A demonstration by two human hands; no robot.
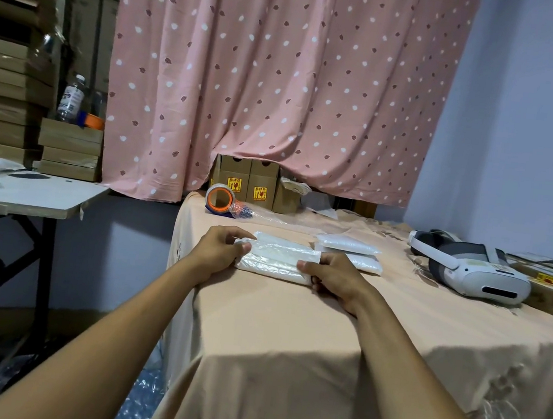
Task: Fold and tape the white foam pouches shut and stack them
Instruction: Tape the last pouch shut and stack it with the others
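A white foam pouch [276, 256] lies folded across the near-left part of the peach-covered table [324, 325]. My left hand [218, 252] grips its left end, thumb pressed on top. At the pouch's right end my right hand [335, 281] holds it, thumb on the fold. Behind and to the right rests a small stack of two white pouches [349, 252]. A tape dispenser [221, 199] with an orange core stands at the table's far-left corner.
A white VR headset [468, 269] and flat cardboard boxes [549, 285] occupy the right side. Small brown cartons [247, 182] stand under the pink curtain. To the left is a white folding table [29, 191], with stacked cardboard boxes [9, 92] and a water bottle [71, 98].
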